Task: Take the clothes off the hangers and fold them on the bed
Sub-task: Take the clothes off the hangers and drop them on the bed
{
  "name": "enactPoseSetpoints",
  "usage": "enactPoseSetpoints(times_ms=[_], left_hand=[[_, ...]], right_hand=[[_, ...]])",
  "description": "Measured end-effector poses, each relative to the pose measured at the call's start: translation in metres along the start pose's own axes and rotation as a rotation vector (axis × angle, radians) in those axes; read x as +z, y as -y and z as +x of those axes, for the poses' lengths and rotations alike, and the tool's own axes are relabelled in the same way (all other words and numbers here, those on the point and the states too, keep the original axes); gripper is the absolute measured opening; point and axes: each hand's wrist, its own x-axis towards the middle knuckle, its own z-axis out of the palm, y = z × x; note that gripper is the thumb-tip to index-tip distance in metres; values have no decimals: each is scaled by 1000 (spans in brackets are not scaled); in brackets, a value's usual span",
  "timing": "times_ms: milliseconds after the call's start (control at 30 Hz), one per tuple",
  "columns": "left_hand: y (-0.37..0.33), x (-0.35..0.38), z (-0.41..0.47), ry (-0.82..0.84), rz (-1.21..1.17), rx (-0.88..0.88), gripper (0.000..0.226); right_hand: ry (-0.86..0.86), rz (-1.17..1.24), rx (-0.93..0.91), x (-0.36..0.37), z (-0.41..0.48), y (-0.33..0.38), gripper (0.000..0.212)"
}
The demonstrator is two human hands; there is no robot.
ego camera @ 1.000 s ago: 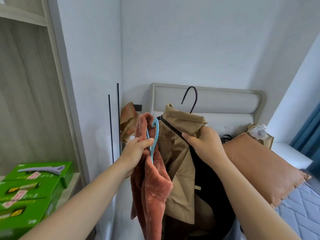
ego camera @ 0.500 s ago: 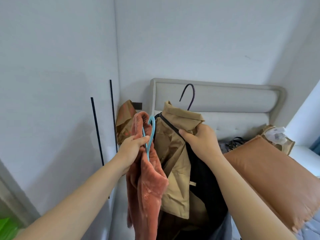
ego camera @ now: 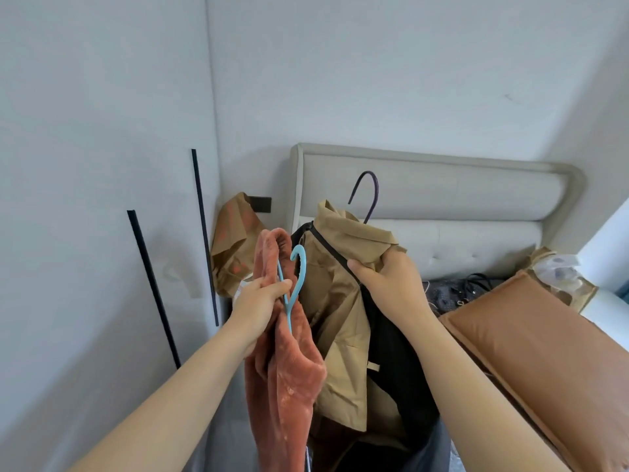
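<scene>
**Clothes Are on Their Hangers, None Folded Yet**

The person holds up a bunch of clothes in front of the bed's headboard [ego camera: 442, 185]. The left hand [ego camera: 262, 308] has its grip clamped on the blue hanger [ego camera: 295, 287]. It also pinches the fuzzy orange top [ego camera: 289, 379] that hangs there. The right hand [ego camera: 391, 284] has its grip closed round the shoulder of the tan jacket [ego camera: 337, 308]. The jacket sits on a dark hanger [ego camera: 370, 195] with its hook sticking up. A black piece of clothing [ego camera: 394, 366] hangs just beside the jacket, under the right arm.

I think the job is only at the start. Every piece I can see is up in the hands, and no folded clothes show anywhere. Each piece has to come off its hanger and get folded on the bed.

A big orange pillow [ego camera: 544, 356] lies to the right. Some dark tangled things [ego camera: 459, 291] lie by the headboard, between the pillow and the clothes. They may take up folding room. I cannot tell how much of the bed is free. A brown paper bag [ego camera: 235, 247] stands in the corner near two thin black rods [ego camera: 204, 233].
</scene>
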Motion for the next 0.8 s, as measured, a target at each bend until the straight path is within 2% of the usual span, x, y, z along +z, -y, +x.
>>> enactPoseSetpoints(times_ms=[200, 400, 700, 800], left_hand=[[-3, 13, 63, -14, 21, -23, 24], [1, 40, 123, -15, 57, -53, 18], [49, 101, 173, 46, 152, -110, 22], [67, 127, 180, 82, 189, -119, 20]], right_hand=[[10, -4, 38, 16, 52, -38, 21], [37, -14, 120, 28, 100, -95, 22], [-24, -94, 276, 13, 99, -193, 19], [-28, -160, 342, -2, 88, -226, 24]])
